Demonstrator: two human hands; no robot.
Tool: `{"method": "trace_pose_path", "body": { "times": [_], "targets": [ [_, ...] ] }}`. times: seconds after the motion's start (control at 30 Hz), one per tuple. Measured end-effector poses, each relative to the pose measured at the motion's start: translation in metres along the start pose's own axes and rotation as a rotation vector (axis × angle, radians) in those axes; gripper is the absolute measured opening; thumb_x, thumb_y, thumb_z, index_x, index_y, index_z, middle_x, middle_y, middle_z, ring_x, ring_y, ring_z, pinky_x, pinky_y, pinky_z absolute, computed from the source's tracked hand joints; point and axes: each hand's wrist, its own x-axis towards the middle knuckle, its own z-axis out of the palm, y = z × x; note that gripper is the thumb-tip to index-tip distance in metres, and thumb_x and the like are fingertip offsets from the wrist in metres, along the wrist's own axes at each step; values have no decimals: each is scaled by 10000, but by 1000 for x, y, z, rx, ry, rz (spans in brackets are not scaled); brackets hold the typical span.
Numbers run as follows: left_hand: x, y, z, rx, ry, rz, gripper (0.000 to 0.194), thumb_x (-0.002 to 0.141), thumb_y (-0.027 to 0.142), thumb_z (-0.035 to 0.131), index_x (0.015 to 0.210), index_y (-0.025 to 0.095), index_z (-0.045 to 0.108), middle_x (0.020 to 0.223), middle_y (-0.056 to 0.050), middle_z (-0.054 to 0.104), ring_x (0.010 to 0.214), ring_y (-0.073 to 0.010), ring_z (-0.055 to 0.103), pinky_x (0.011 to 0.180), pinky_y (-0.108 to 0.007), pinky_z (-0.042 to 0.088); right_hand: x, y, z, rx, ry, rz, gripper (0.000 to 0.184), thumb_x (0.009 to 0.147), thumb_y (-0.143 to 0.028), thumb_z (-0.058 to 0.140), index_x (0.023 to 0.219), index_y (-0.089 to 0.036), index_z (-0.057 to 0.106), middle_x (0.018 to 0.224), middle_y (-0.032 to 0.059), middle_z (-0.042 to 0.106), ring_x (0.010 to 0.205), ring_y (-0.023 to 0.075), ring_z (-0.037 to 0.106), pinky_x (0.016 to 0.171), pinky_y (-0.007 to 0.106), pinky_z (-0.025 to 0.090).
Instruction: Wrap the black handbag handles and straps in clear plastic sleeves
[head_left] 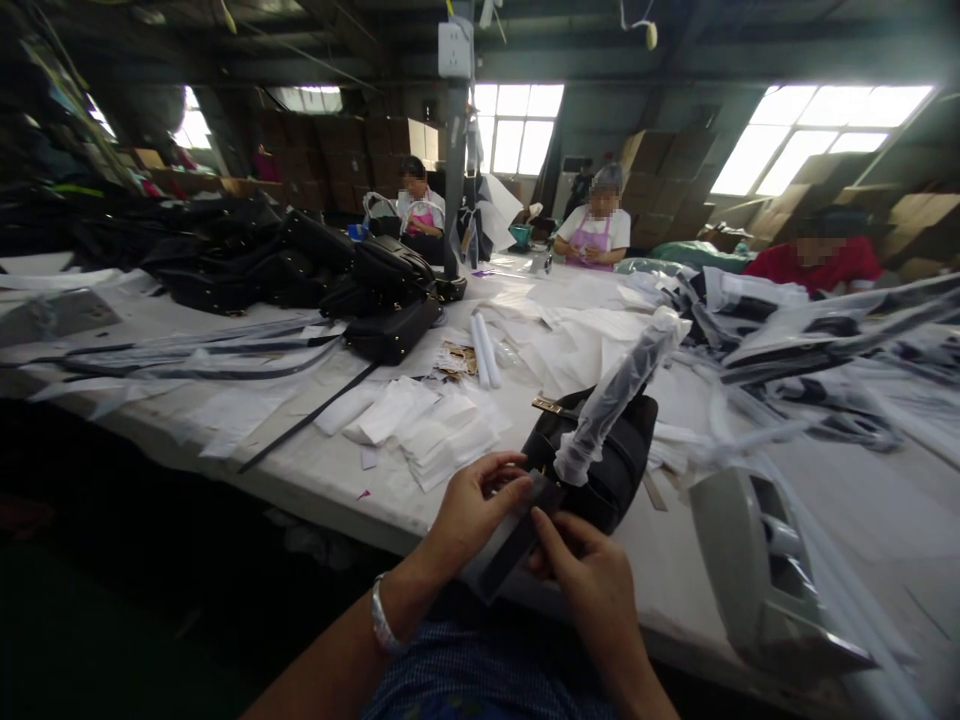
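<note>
A black handbag (626,465) lies on the table in front of me, its handle wrapped in cloudy plastic (611,410) and a gold-coloured fitting (548,404) at its far left. Against its near side, a dark strap (510,560) in a clear plastic sleeve slants down past the table's edge. My left hand (480,505) pinches the strap's upper end between thumb and fingers. Lower down, my right hand (589,575) grips the same strap with the thumb on top. The fingertips under the strap are partly hidden.
Stacked white paper sheets (431,430) lie left of the bag. A grey tape dispenser (757,570) stands at the right. Black bags (285,255) are heaped at the far left, plastic-wrapped straps (817,330) at the right. Several people (596,235) work across the table.
</note>
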Motion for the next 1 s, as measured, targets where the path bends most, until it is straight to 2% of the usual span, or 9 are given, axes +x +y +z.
{"method": "trace_pose_path", "body": {
  "times": [0.1, 0.23, 0.33, 0.43, 0.5, 0.63, 0.77, 0.87, 1.0],
  "targets": [
    [-11, -11, -3, 74, 18, -32, 354, 839, 427, 697, 1051, 143, 713, 1023, -101, 745, 953, -240, 676, 839, -306, 508, 0, 2, 1, 35, 11, 20, 424, 791, -595, 673, 701, -183, 714, 526, 18, 659, 516, 186, 632, 531, 245, 492],
    [-27, -23, 2, 24, 31, -110, 320, 835, 447, 695, 933, 144, 722, 855, -56, 732, 823, -211, 662, 738, -277, 500, 1, 4, 2, 25, 13, 4, 433, 797, -586, 676, 639, -183, 671, 526, 16, 646, 523, 176, 619, 521, 236, 473],
    [-30, -23, 9, 7, 112, -63, 268, 834, 410, 703, 911, 154, 727, 840, -42, 722, 815, -205, 654, 743, -274, 497, 4, 2, 0, 18, 12, -28, 478, 850, -595, 609, 620, -180, 669, 508, 19, 631, 502, 166, 598, 517, 242, 458],
    [-31, -21, 14, 154, 195, 88, 156, 849, 322, 695, 900, 181, 739, 869, -43, 715, 868, -208, 657, 789, -278, 500, 9, -1, -1, 8, 38, -25, 503, 863, -589, 597, 588, -174, 674, 470, 16, 608, 463, 149, 560, 504, 240, 437],
    [-34, -25, 15, 278, 208, 232, 125, 882, 269, 657, 932, 201, 749, 886, -45, 701, 867, -192, 657, 790, -269, 509, 11, -1, 0, 42, 46, -4, 507, 830, -589, 641, 544, -170, 654, 446, 14, 593, 438, 137, 537, 481, 233, 422],
    [-41, -35, 13, 493, 129, 505, 266, 961, 207, 522, 1122, 219, 733, 936, -69, 682, 856, -163, 665, 767, -226, 532, 13, 1, 1, 276, -15, 69, 483, 756, -577, 727, 557, -142, 661, 431, 22, 591, 408, 130, 530, 440, 223, 422],
    [-44, -27, 4, 737, 29, 627, 314, 985, 211, 472, 1165, 222, 729, 910, -81, 719, 837, -181, 688, 744, -227, 552, 10, 0, -1, 472, -87, 127, 542, 786, -633, 671, 671, -105, 714, 525, 69, 663, 438, 154, 604, 445, 234, 483],
    [-42, -18, -4, 866, -30, 707, 319, 985, 200, 464, 1153, 197, 736, 919, -107, 743, 844, -214, 709, 753, -273, 580, 8, -2, -3, 355, -131, 68, 525, 795, -627, 672, 716, -112, 734, 558, 69, 690, 496, 176, 653, 499, 244, 528],
    [-44, -23, -10, 962, -56, 860, 353, 959, 126, 495, 1266, 150, 666, 959, -152, 757, 821, -242, 728, 704, -308, 602, 6, -3, 1, 214, -118, 22, 471, 779, -587, 708, 617, -145, 703, 517, 41, 677, 484, 179, 648, 503, 240, 521]
  ]
}}
